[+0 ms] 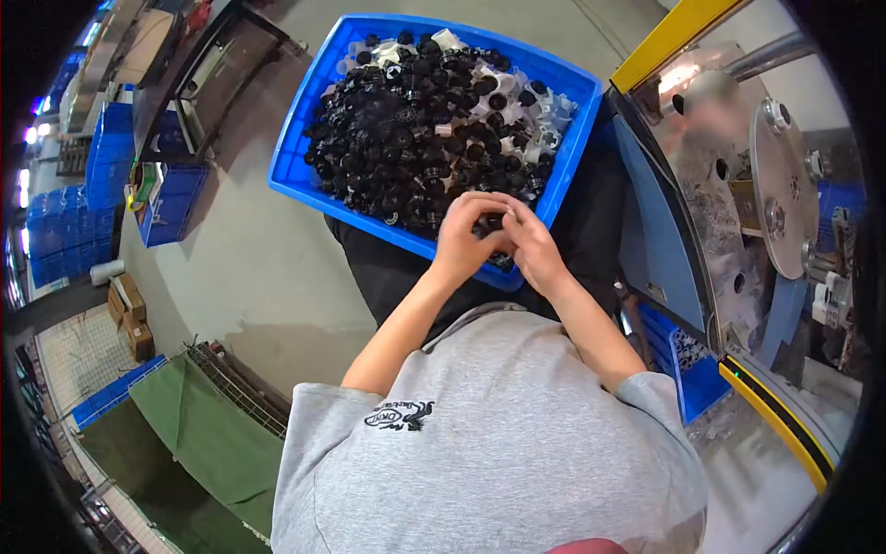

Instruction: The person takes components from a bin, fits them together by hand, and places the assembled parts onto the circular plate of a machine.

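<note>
A blue plastic bin [293,164] rests across my lap, filled with many small black plastic parts [388,138] and white or clear ones [549,125]. Over its near edge, toward the right corner, my left hand [464,235] and my right hand [537,247] come together with fingertips meeting. The fingers of both are curled in a pinch, left thumb pointing toward the right hand. What sits between the fingertips is too small and covered to make out. Black parts lie directly beneath and beyond the hands.
At the right stands a machine with a round metal disc [778,189] and yellow-edged frame [669,42]. Below it is another blue bin [697,383] holding small parts. Left are a dark metal table [217,83], blue crates [65,235], cardboard boxes [132,309] and a green cloth-covered cart [212,429].
</note>
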`<state>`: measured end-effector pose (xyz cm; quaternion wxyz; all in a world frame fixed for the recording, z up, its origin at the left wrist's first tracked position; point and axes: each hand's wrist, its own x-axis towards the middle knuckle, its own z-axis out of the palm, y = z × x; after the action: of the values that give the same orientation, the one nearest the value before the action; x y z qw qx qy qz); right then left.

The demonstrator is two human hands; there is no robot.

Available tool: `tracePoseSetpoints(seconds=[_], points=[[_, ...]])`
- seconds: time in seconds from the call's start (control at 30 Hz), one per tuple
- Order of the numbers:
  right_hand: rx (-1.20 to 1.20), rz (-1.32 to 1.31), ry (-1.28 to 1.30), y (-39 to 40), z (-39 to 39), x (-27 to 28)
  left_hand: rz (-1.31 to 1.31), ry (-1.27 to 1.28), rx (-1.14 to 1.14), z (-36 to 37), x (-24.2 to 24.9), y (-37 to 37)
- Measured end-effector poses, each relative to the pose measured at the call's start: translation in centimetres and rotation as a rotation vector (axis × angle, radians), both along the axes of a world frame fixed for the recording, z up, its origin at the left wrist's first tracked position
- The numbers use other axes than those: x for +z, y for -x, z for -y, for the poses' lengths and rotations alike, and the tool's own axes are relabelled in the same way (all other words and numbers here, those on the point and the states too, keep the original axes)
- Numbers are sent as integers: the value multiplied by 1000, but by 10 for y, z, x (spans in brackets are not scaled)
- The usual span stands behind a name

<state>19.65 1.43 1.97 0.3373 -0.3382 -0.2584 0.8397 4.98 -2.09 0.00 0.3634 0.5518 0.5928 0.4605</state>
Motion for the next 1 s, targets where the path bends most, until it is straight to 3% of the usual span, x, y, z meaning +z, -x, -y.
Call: tracePoseSetpoints(seconds=[0.07,0.13,0.27,0.33,0.4,0.47,0.57,0.6,0.67,0.7,0.83,0.93,1.0], points=[[-46,295,-339,-5,0,-19,-63,-72,-20,1,3,-13],[-120,324,-329,-28,-11,-17,10,-93,-36,-2,14,-23],[-296,385,-444,-94,-45,8,-187,-37,-24,-12,-1,5],[-328,531,-538,-130,-53,22,-673,166,-43,-22,-13,31],[-443,646,-765,-172,-66,37,-943,268,-180,-24,-23,44],[-751,873,-721,-224,-75,82,-1042,150,-265,-21,-31,46],[-1394,824,-792,-295,-106,131,-1084,36,-270,-18,-50,35],[-1407,837,-799,-310,-113,139,-1113,-2,-237,-16,-52,33],[-1214,1383,-754,-327,-124,152,-1178,-69,-150,-17,-54,30],[-1214,1379,-764,-331,-126,159,-1176,-71,-141,-20,-53,29],[-640,1284,-529,-327,-133,171,-1069,99,-224,-26,-44,36],[-569,1283,-543,-356,-144,150,-1030,86,-247,-26,-41,43],[-673,1292,-694,-348,-145,144,-1098,96,-254,-25,-44,39]])
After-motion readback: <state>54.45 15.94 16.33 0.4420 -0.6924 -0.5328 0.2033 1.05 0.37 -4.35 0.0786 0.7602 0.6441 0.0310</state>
